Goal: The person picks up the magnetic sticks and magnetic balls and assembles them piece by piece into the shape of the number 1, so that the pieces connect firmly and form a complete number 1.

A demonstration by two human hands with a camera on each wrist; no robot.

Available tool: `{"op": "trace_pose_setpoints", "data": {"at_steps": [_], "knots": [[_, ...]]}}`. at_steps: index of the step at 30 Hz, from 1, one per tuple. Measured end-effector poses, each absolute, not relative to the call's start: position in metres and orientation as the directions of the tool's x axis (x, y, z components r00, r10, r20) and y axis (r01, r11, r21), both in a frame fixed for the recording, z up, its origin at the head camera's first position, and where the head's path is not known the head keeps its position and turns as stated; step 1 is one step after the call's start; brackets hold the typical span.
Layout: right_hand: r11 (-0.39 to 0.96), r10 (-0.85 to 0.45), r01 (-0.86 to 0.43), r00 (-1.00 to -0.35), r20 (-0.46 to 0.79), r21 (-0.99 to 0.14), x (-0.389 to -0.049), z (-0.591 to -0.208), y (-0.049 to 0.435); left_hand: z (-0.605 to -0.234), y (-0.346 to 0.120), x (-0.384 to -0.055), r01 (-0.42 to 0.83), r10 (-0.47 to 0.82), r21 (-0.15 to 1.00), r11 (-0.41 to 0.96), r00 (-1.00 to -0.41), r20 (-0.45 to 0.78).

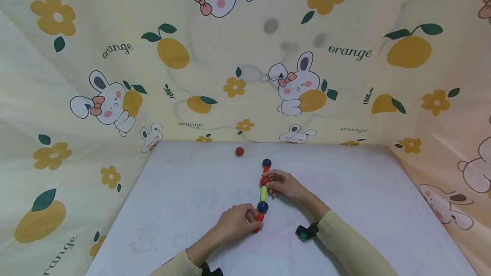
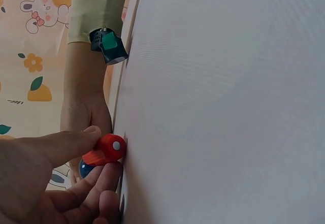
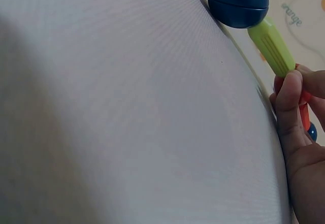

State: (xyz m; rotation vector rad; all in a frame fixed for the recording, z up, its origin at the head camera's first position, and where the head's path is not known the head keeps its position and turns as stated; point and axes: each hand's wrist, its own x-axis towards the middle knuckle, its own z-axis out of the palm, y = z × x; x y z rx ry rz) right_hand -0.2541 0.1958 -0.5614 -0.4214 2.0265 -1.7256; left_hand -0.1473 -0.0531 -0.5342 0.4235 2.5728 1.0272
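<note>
A chain of balls and rods lies on the white table. From its far end run a blue ball [image 1: 267, 163], a red rod [image 1: 266, 168], a red ball [image 1: 264, 181], a yellow-green rod [image 1: 264, 194], a second blue ball [image 1: 262, 207] and a near red rod [image 1: 260, 217]. My left hand [image 1: 235, 224] pinches that near rod between thumb and fingers; a pale round tip shows on its end in the left wrist view. With thumb and fingers, my right hand [image 1: 287, 187] grips the red ball mid-chain, partly hiding it in the right wrist view.
A loose red ball [image 1: 239, 151] lies near the table's back edge, left of the chain. The white tabletop [image 1: 345, 199] meets a cream cloth [image 1: 215, 76] printed with rabbits and oranges at the back and sides. A dark wrist camera [image 1: 307, 231] sits at the right cuff.
</note>
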Motion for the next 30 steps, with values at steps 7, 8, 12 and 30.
{"op": "trace_pose_setpoints", "data": {"at_steps": [7, 8, 12, 30], "knots": [[0.182, -0.495, 0.046, -0.859, -0.132, -0.982, -0.2568, -0.5644, 0.1964, -0.5334, -0.0518, -0.1477, 0.122, 0.374, 0.731, 0.672, -0.907, -0.193], [0.183, -0.496, 0.046, -0.858, -0.132, -0.982, -0.2572, -0.5648, 0.1964, -0.5336, -0.0517, -0.1478, 0.117, 0.370, 0.731, 0.673, -0.908, -0.195], [0.181, -0.497, 0.045, -0.858, -0.131, -0.982, -0.2582, -0.5665, 0.1970, -0.5351, -0.0507, -0.1481, 0.104, 0.357, 0.731, 0.674, -0.913, -0.200], [0.194, -0.504, 0.042, -0.853, -0.137, -0.980, -0.2578, -0.5657, 0.1967, -0.5416, -0.0483, -0.1502, 0.089, 0.325, 0.736, 0.672, -0.928, -0.184]]}}
